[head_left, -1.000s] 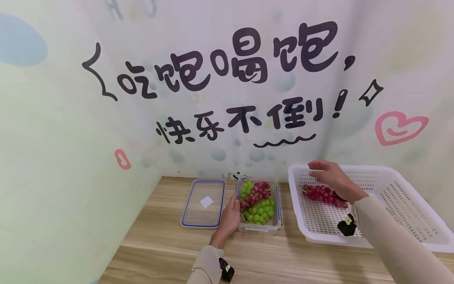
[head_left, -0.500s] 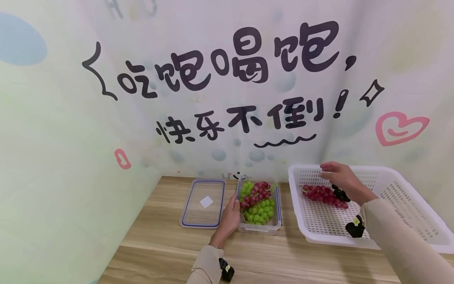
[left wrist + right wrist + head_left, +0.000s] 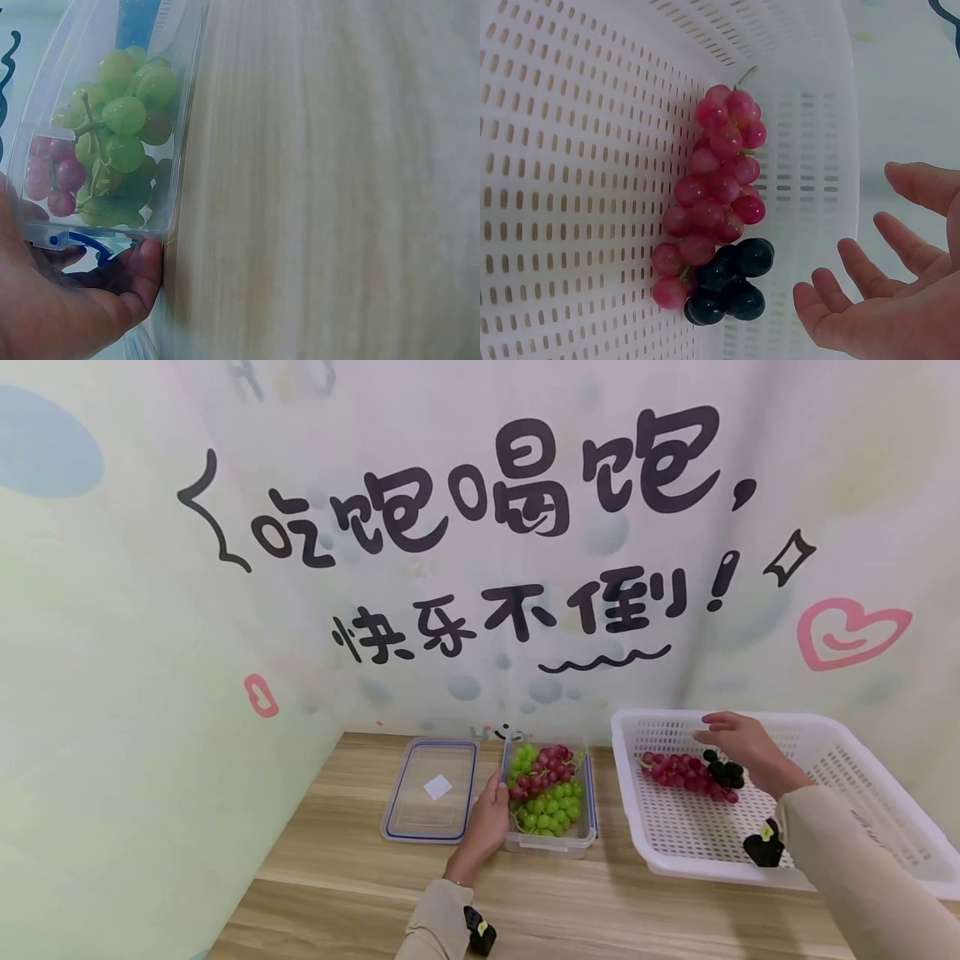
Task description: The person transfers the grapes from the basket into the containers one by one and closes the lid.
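My left hand (image 3: 487, 818) grips the left side wall of a clear plastic food container (image 3: 551, 842), its fingertips at the blue-sealed clip in the left wrist view. Inside lie green grapes (image 3: 551, 810) at the front and back, with a bunch of purple-red grapes (image 3: 546, 770) across the middle. Over the white basket (image 3: 637, 835) hovers my right hand (image 3: 750, 752), fingers spread and holding nothing. Below it in the basket rest a long bunch of red grapes (image 3: 720, 180) and a small cluster of black grapes (image 3: 731, 281), side by side and overlapping at one end.
The container's flat lid (image 3: 429, 810), with a blue seal and a white label, lies on the wooden table (image 3: 315, 843) left of the left hand. A printed wall sheet (image 3: 450, 568) rises behind the table's back edge.
My right hand has moved to the right above the basket, uncovering the black grapes that it hid before. The left hand and the container stay in place.
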Demonstrator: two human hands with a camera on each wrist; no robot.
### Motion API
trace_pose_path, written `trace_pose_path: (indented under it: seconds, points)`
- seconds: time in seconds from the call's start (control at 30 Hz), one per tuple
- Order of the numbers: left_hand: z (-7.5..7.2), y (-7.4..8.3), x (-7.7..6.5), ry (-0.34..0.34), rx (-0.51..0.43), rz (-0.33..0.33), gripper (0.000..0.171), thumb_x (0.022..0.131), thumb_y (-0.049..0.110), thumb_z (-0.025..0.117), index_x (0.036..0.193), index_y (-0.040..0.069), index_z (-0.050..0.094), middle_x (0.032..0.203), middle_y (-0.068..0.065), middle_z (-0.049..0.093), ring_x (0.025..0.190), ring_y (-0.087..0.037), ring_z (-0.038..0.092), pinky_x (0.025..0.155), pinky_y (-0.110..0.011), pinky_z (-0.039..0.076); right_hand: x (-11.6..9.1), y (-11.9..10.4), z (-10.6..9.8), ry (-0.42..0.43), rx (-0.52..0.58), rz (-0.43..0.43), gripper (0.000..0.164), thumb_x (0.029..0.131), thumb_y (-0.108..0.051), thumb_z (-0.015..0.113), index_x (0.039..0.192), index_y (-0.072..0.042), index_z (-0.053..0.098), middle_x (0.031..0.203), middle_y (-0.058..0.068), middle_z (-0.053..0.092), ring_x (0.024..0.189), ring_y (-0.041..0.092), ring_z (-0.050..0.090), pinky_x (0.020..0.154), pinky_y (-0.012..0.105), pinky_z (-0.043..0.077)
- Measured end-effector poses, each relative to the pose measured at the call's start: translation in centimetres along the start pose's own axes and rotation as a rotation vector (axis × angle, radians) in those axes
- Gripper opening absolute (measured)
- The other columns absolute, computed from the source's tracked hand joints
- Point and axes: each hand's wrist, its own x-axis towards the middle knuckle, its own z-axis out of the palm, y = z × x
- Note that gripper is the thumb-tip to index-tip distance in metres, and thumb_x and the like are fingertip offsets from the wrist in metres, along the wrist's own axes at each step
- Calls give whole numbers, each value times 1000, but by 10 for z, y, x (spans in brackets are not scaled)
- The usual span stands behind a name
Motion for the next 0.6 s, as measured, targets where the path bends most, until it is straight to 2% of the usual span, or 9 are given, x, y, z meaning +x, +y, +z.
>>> trace_pose_path:
  seconds: [0.17, 0.6]
  points:
    - [0, -1, 0, 5, 2, -6, 50, 110, 21, 24, 155, 0, 25, 157, -26, 32, 144, -44, 29, 117, -57, 25, 0, 4, -5, -17, 6, 32, 78, 101, -42, 50, 154, 7, 18, 155, 38, 15, 139, 59, 18, 107, 75, 21]
    - [0, 0, -1, 3, 9, 6, 50, 110, 21, 24, 155, -1, 25, 157, -25, 31, 144, -44, 29, 117, -58, 24, -2, 17, -11, -59, 59, 76, 85, 101, -43, 51, 154, 9, 10, 157, 39, 3, 141, 61, 7, 108, 76, 17]
